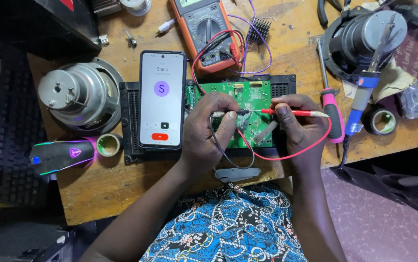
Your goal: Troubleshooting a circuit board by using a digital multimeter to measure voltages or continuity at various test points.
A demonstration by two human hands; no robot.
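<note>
A green circuit board (255, 94) lies in a black housing (131, 121) on the wooden bench. My left hand (209, 131) pinches a black test probe (235, 112), its tip on the board. My right hand (298, 121) holds a red test probe (293, 112), its tip meeting the black one near the board's middle. Red and black leads run back to an orange multimeter (204, 31) at the far edge. A smartphone (162, 99) with a lit call screen rests on the housing's left part.
A speaker (75, 94) sits at left, another speaker (364, 36) at back right. A blue soldering iron (364, 92), a pink screwdriver (334, 114), tape rolls (382, 121), a lit computer mouse (61, 155) and a keyboard (5, 145) lie about.
</note>
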